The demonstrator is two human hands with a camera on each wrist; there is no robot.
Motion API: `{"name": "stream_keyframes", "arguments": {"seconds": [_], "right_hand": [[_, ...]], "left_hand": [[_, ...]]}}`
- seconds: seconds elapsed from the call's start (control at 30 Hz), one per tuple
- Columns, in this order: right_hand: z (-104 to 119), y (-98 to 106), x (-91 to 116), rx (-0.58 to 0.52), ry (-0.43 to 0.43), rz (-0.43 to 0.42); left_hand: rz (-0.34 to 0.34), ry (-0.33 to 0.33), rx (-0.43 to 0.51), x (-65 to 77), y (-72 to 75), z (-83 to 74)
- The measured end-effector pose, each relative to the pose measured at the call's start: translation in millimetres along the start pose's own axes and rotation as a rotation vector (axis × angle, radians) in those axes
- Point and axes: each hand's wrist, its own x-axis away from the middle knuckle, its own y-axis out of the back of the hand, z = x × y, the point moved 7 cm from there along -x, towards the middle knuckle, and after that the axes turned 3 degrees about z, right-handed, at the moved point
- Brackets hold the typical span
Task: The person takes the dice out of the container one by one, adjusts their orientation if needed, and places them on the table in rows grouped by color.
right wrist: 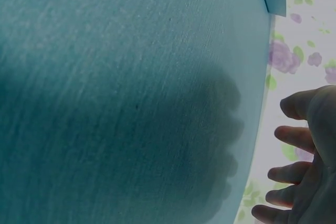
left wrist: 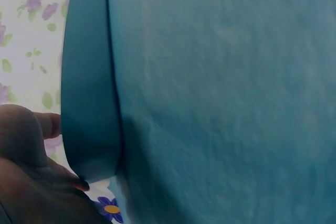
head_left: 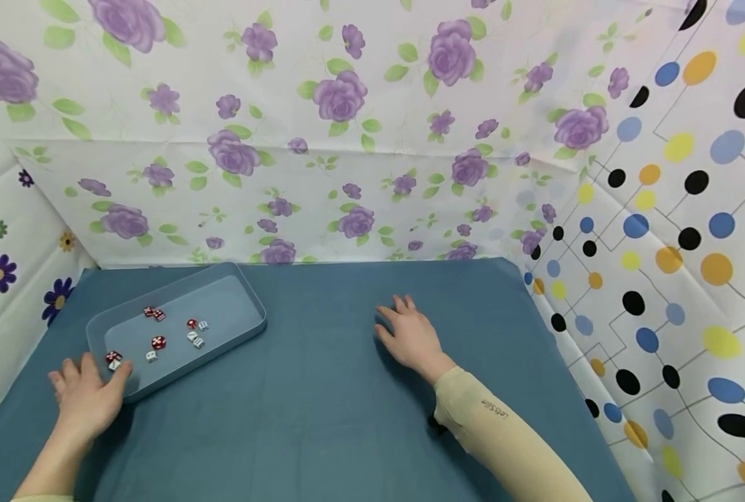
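Observation:
A shallow blue-grey tray sits at a slant on the left of the table, with several small red dice and white dice scattered inside. My left hand is at the tray's near left corner, fingers spread and thumb by the rim. In the left wrist view, the thumb and fingertips of that hand are close to the tray's side wall; whether they touch it I cannot tell. Over the table's right half, my right hand hovers palm down, fingers apart, holding nothing.
Blue cloth covers the table. A white sheet with purple roses hangs behind it, a dotted sheet borders the right side, and a flowered sheet borders the left.

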Motion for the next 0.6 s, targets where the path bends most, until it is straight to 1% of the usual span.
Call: {"name": "stream_keyframes", "arguments": {"seconds": [0.07,0.17,0.3,0.43,0.6], "right_hand": [[3.1,-2.0,0.2,-0.004,0.005,-0.006],[3.8,-6.3,2.4,-0.001,0.005,-0.001],[-0.9,-10.6,4.7,0.008,0.003,0.003],[-2.1,-10.2,0.3,0.013,0.011,-0.004],[0.1,-7.7,-2.3,0.017,0.009,-0.01]], "left_hand": [[-0.015,-0.019,-0.009,0.9,0.6,5.5],[-0.046,-0.049,-0.049,1.9,-1.3,13.3],[-0.057,-0.043,-0.08,1.1,-7.5,18.8],[-0.044,-0.031,-0.094,-1.1,-5.8,13.0],[-0.052,-0.07,-0.105,-4.0,-3.5,5.5]]}}
